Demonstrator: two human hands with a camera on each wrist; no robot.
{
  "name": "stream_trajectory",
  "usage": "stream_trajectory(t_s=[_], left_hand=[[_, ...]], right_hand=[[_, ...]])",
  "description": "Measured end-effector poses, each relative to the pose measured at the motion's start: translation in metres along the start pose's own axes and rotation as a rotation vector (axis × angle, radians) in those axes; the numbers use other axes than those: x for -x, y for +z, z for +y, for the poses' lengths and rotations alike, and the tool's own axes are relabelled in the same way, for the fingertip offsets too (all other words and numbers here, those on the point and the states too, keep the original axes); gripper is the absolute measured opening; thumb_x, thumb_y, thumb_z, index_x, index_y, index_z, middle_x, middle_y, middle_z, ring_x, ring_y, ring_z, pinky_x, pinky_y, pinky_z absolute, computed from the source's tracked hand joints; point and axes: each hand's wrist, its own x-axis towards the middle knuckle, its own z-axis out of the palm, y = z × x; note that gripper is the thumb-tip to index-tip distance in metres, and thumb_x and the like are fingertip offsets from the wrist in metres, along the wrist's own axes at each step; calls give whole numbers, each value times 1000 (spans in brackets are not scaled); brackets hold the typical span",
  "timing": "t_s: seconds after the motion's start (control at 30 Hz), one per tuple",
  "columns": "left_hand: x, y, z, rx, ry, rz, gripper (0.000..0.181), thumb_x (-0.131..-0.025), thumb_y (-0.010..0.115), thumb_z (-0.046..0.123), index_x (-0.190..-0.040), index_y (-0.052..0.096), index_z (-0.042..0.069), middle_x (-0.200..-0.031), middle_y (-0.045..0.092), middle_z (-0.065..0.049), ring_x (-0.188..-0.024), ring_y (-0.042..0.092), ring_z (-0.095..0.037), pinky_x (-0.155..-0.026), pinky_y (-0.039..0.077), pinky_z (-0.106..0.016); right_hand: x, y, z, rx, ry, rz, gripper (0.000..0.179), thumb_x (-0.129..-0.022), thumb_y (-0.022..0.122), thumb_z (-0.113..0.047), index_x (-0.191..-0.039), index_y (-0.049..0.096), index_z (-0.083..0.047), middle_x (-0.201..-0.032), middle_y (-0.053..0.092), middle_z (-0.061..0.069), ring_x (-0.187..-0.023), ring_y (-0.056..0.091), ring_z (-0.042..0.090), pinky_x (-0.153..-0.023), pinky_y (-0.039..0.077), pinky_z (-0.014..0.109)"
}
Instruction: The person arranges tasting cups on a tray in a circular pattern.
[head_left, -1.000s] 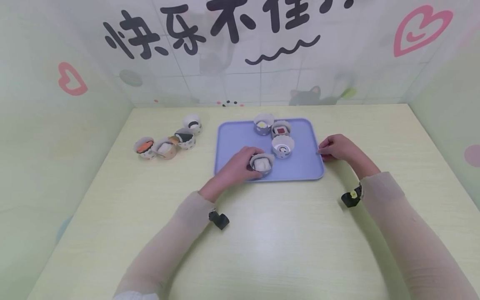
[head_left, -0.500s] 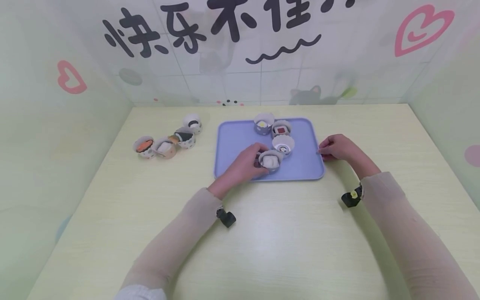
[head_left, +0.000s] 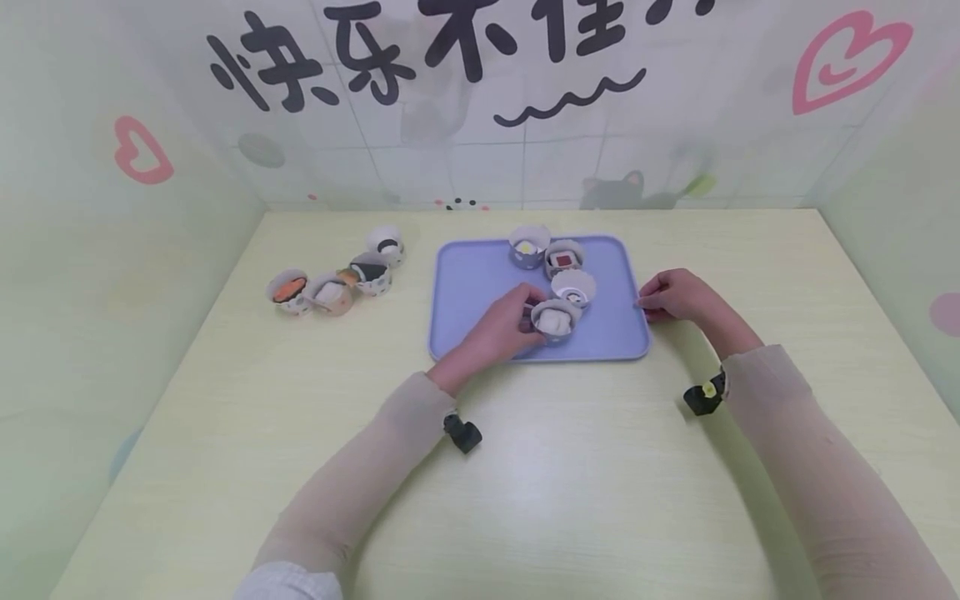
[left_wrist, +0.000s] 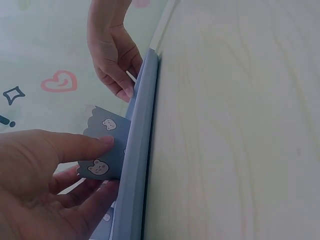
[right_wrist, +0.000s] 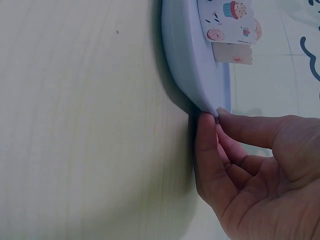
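My left hand (head_left: pixel 504 323) grips a blue paper baking cup (head_left: pixel 555 327) with a white, lumpy item inside, at the tray's front half. In the left wrist view the thumb lies across this bear-printed cup (left_wrist: pixel 118 159) and the fingers are beneath it. Right behind it, overlapping it in the head view, stands a white paper cup (head_left: pixel 576 283) with a small dark-marked piece in it. My right hand (head_left: pixel 677 293) pinches the right rim of the blue tray (head_left: pixel 472 271) between thumb and fingers; the right wrist view shows this hold at the rim (right_wrist: pixel 182 65).
On the tray's back part stand a cup with a yellow-and-white piece (head_left: pixel 528 250) and a cup with a red-topped piece (head_left: pixel 563 261). Several filled cups, one with an orange topping (head_left: pixel 289 292), form a row at the table's back left. A patterned wall (head_left: pixel 450 167) closes the back.
The left hand has moved to the right along the tray with its cup. The white cup behind has shifted slightly right. My right hand has kept its place on the rim.
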Motion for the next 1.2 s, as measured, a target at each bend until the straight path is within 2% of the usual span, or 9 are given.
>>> stream_trajectory(t_s=[0.33,0.6,0.87,1.2], left_hand=[[-3,4,1,-22,36,-16,54,-86,73,1,-135,50,5,-136,57,-11,-127,57,-24,-106,51,-30],[-1,3,0,1,16,-4,60,-85,75,2,-139,50,6,-137,57,-10,-126,58,-22,-105,52,-28],[4,-5,0,24,14,27,51,-86,76,7,-133,55,7,-132,62,-9,-122,61,-23,-103,53,-28],[9,-15,-1,11,6,33,43,-90,72,9,-129,58,6,-133,62,-10,-124,61,-24,-105,52,-30]], right_hand=[[-2,0,2,-10,-3,-1,25,-97,60,-5,-111,52,15,-73,59,-6,-61,59,-2,-61,54,16],[-1,0,1,-11,5,-1,26,-97,61,-6,-111,52,14,-75,59,-4,-62,59,-1,-61,54,16],[-1,0,0,2,7,-4,27,-97,61,-6,-112,52,14,-76,60,-3,-63,59,0,-61,54,17],[0,0,-1,0,1,-6,27,-97,61,-5,-112,52,15,-76,60,-4,-63,59,-1,-62,54,16]])
